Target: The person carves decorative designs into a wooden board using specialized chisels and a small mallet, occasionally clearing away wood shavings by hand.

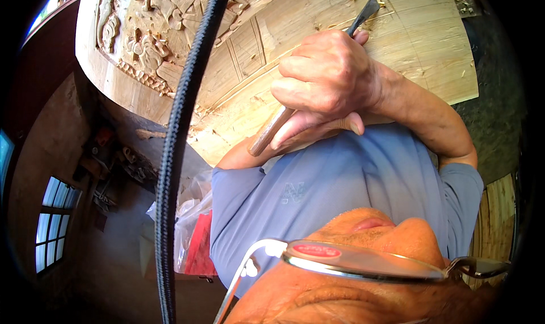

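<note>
My right hand (pixel 329 74) is closed round a wood chisel (pixel 273 130). The chisel's brown wooden handle sticks out below the fist, and its dark metal blade points up and to the right over a pale wooden panel (pixel 420 51). The flat cutting end is beside a few shavings on the panel. My left hand (pixel 335 125) lies under the right hand, close to my shirt. A fingertip with its nail shows there, but most of the fingers are hidden, so its grip cannot be made out.
Deep relief carving (pixel 181 17) covers the panel's upper left, with wood chips in it. A black braided cord (pixel 180 114) crosses the view from top to bottom. Left of my body are a clear plastic bag (pixel 193 202) and a red item (pixel 200 244). Tools (pixel 105 154) lie farther left.
</note>
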Demonstrator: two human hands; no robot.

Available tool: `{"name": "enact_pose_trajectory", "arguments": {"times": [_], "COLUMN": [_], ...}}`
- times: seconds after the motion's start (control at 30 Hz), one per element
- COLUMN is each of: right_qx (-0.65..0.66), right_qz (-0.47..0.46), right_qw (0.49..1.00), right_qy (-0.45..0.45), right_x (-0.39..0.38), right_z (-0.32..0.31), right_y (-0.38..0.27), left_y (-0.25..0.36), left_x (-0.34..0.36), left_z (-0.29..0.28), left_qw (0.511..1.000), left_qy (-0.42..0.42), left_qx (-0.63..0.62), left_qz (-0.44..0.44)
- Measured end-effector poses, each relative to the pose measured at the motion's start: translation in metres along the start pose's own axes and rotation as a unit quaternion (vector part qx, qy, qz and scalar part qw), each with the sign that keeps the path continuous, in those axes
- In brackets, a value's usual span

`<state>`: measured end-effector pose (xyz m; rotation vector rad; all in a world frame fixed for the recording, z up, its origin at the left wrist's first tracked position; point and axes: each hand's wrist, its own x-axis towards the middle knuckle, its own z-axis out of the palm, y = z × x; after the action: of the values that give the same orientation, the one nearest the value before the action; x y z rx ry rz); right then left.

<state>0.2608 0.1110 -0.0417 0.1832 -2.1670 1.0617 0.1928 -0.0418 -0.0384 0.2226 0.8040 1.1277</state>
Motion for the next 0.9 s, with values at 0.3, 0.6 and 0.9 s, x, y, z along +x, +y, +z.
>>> {"name": "enact_pose_trajectory", "arguments": {"times": [0.3,0.6,0.9], "right_qx": [-0.018,-0.249,-0.404], "right_qz": [0.000,0.161,0.374], "right_qw": [1.000,0.943,0.834], "right_qy": [-0.017,-0.153,-0.038], "right_x": [-0.006,-0.021,-0.082], "right_z": [-0.009,-0.057,-0.123], "right_y": [0.013,-0.032,-0.007], "left_y": [0.002,-0.010,0.025], "left_x": [0.014,0.057,0.084], "left_z": [-0.001,0.002,-0.042], "left_qw": [0.999,0.935,0.547], "left_qy": [-0.006,0.016,0.184], "left_qx": [0.038,0.290,0.740], "left_qz": [0.032,0.204,0.344]}}
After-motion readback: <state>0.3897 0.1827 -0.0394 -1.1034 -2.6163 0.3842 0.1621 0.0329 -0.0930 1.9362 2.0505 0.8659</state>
